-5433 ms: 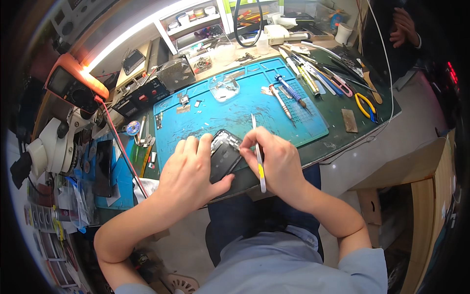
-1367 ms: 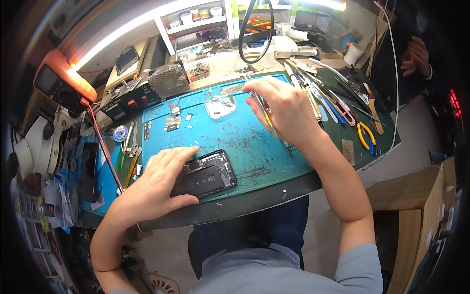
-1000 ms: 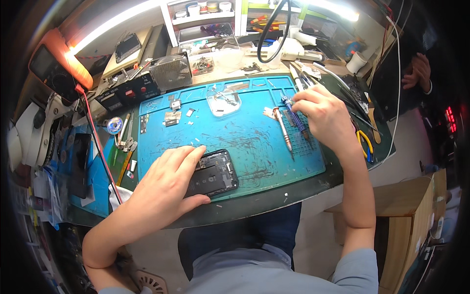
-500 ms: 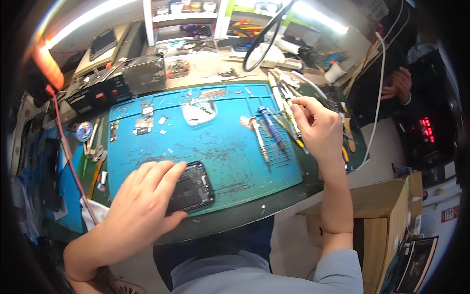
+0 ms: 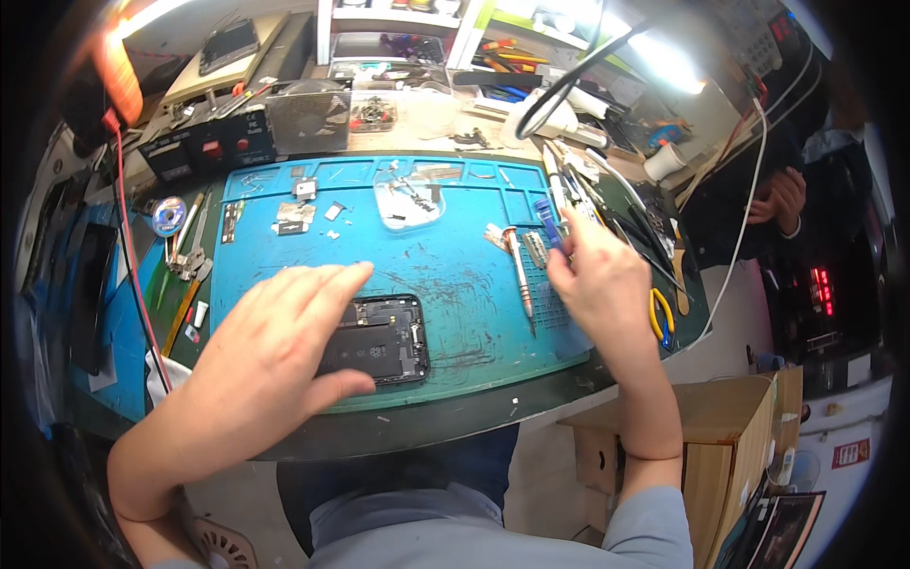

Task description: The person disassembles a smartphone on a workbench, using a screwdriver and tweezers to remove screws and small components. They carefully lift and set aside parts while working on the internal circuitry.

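An opened black phone (image 5: 384, 346), its battery and inner parts showing, lies on the blue mat near the front edge. My left hand (image 5: 284, 332) is over the phone's left side, thumb apart from the fingers, hiding that end. Whether it touches the phone is unclear. On the right of the mat, my right hand (image 5: 607, 280) has its thumb and fingers closed around a blue screwdriver (image 5: 547, 218); the hand covers the lower part of the tool. Just left of it lies a second screwdriver (image 5: 520, 275) with a pinkish-silver handle.
A clear plastic tray (image 5: 409, 199) of small parts sits at the back of the blue mat (image 5: 464, 322). Yellow-handled pliers (image 5: 658, 318) lie right of my right hand. A black power unit (image 5: 209, 147) stands at the back left. Another person's hand (image 5: 779, 201) shows at the right.
My right hand has come down and toward me from the upright tools onto the blue screwdriver. My left hand still hovers by the phone, its thumb and fingers apart. The whole view has shifted slightly.
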Demonstrator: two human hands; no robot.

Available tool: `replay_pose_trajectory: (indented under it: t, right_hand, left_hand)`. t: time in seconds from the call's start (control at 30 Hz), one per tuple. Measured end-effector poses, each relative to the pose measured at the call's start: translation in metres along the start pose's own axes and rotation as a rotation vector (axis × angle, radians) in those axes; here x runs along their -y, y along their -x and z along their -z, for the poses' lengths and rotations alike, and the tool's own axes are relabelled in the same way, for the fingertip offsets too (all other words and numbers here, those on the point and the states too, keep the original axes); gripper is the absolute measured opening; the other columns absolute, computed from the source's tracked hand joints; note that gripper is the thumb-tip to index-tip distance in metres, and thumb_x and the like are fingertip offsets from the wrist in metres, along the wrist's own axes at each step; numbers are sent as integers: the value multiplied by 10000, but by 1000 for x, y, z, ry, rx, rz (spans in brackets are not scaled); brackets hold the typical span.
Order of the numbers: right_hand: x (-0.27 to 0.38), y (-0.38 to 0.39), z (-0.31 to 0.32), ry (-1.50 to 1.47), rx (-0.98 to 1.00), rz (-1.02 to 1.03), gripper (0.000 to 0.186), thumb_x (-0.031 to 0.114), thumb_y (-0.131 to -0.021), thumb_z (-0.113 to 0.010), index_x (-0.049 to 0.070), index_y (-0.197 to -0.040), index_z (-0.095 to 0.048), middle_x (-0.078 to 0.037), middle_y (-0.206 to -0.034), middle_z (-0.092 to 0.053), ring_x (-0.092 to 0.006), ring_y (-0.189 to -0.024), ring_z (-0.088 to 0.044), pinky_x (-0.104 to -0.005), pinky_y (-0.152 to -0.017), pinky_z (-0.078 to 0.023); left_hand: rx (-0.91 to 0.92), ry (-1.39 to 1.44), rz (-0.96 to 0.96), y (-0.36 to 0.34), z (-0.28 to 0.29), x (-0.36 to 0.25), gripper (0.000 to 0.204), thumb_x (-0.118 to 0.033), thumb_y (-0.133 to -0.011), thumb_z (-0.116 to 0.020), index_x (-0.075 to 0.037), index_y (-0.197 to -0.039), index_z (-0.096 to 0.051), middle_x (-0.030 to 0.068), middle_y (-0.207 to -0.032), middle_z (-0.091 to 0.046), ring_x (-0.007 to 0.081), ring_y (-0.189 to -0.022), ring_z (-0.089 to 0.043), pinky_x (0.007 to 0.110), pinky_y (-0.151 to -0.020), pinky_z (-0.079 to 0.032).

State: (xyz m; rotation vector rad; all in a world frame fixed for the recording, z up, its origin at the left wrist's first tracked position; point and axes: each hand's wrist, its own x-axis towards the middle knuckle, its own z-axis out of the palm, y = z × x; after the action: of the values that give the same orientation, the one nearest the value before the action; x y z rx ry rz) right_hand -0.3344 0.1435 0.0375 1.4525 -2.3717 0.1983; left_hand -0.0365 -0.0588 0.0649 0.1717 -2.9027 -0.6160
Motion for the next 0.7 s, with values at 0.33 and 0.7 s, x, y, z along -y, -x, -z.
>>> replay_pose_trajectory:
  t: [0.33, 0.7]
  right_hand:
    - [61, -15, 43, -1049, -3, 368, 591, 48, -957, -765, -46, -1486, -517, -96, -973, -734, -142, -844, -719, -276, -783, -569]
    - [79, -19, 22, -975, -119, 742, 518, 0, -884, -856, -48, -1360, -659, -161, -976, -806, -264, -818, -812, -342, -712, -640]
  left_hand:
    - [-115, 326, 9, -21, -20, -1, 129, -49, -949, -780, -21, -1075, -777, 130, -1026, -744, 323, -939, -731, 425, -809, -587]
    - [-105, 446, -51, -20, -43, 1, 103, -116, -952, -769, -62, -1040, -768, 98, -991, -735, 340, -956, -728, 457, -814, -593]
